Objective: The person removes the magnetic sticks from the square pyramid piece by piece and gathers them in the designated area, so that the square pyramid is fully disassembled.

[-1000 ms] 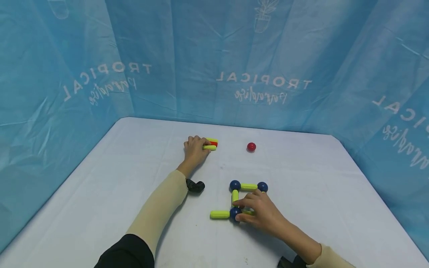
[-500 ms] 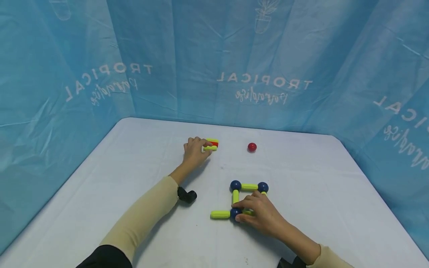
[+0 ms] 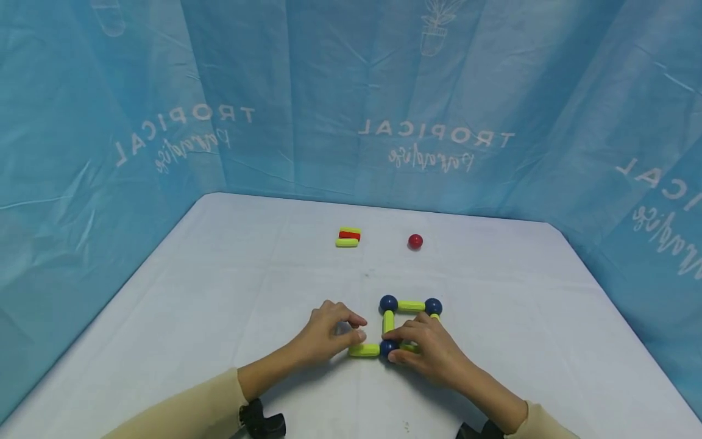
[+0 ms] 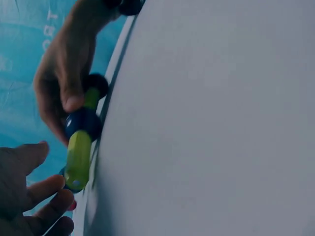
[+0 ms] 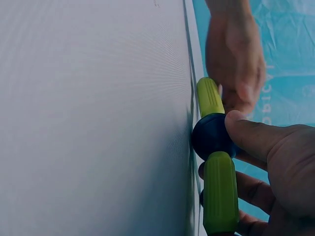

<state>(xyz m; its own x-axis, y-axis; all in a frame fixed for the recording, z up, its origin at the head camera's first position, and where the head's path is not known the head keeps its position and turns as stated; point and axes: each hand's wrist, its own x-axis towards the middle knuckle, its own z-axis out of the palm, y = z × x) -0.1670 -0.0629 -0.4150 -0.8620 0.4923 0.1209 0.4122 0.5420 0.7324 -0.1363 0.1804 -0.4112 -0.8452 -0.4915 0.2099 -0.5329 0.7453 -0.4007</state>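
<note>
Yellow-green rods and blue balls of a magnetic building set form a square with one rod [image 3: 364,350] sticking out to the left. My right hand [image 3: 430,347] pinches the near-left blue ball [image 5: 211,135] between thumb and fingers. In the right wrist view, a rod [image 5: 220,191] runs from that ball toward the palm side. My left hand [image 3: 327,334] is at the free end of the left rod, thumb and fingers spread apart with nothing between them. In the left wrist view its fingertips [image 4: 51,187] are right beside the rod's end. My right hand covers the square's near-right corner.
Farther back on the white-covered table [image 3: 263,244] lie two yellow-green rods with a red rod [image 3: 349,235] between them. A red ball [image 3: 415,241] sits to their right. Blue printed curtains [image 3: 329,91] enclose the back and sides.
My left hand has left the loose rods at the back and come nearer, to the left rod's end; those rods stay there. My right hand keeps its hold on the ball.
</note>
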